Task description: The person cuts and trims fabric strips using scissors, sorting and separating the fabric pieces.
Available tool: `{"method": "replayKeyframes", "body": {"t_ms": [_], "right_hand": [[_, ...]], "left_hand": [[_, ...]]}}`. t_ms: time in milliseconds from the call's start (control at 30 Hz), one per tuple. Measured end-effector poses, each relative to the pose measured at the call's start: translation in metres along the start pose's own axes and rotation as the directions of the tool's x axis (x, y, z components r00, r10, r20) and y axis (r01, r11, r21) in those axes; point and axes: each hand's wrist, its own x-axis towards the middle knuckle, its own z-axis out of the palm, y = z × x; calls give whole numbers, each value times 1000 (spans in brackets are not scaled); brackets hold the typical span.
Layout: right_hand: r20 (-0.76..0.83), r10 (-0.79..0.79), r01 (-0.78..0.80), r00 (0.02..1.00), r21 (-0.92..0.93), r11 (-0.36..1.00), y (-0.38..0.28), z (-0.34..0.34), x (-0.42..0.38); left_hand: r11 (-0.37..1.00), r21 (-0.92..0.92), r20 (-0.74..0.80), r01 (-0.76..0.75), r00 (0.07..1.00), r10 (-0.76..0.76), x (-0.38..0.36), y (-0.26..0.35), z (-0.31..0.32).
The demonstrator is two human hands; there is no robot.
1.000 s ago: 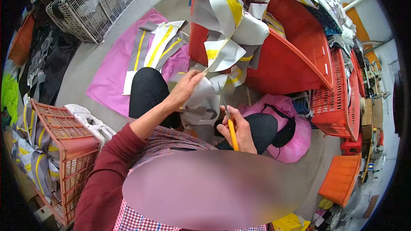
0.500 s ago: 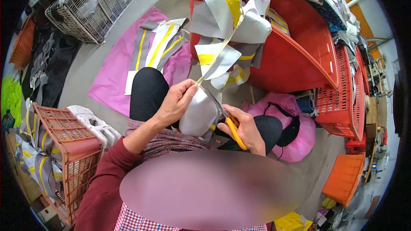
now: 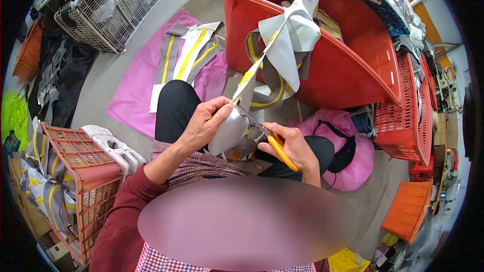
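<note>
My left hand (image 3: 207,123) pinches the edge of a white and grey fabric piece with yellow stripes (image 3: 283,55), which runs up toward the red bin. My right hand (image 3: 292,146) is closed around the orange handles of a pair of scissors (image 3: 280,151). Their metal blades point up and left, and the tips are at the fabric edge close to my left fingers. More white fabric hangs below my hands, between my knees. On a pink sheet (image 3: 133,90) beyond my left knee lie several striped fabric pieces (image 3: 187,53).
A large red bin (image 3: 348,75) stands ahead with fabric inside. At left are a wire basket (image 3: 108,12) and a reddish crate (image 3: 83,171) beside striped pieces. A pink bag (image 3: 360,163), a red basket (image 3: 401,121) and an orange bin (image 3: 407,209) are on the right.
The striped fabric between my left hand and the bin has swung and twisted, now showing its yellow stripe along the taut edge. My right hand and the scissors have shifted slightly right.
</note>
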Motion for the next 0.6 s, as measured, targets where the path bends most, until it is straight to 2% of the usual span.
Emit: {"method": "replayKeyframes", "body": {"t_ms": [167, 400, 467, 500, 567, 600], "right_hand": [[7, -61, 61, 998, -16, 998, -6, -1, 7], [30, -57, 57, 998, 3, 998, 0, -1, 10], [64, 75, -81, 995, 106, 991, 5, 3, 11], [60, 74, -80, 995, 105, 991, 7, 6, 12], [-51, -29, 38, 998, 171, 985, 14, 15, 12], [-54, -31, 39, 998, 170, 985, 21, 20, 11]], "left_hand": [[999, -20, 27, 26, 999, -26, 0, 3, 1], [999, 9, 36, 33, 999, -33, 0, 7, 2], [999, 6, 48, 42, 998, -42, 0, 6, 1], [999, 33, 38, 23, 999, -25, -2, 3, 0], [998, 61, 28, 2, 1000, -4, -5, 4, -7], [995, 81, -118, -60, 991, 70, -8, 9, -16]]}}
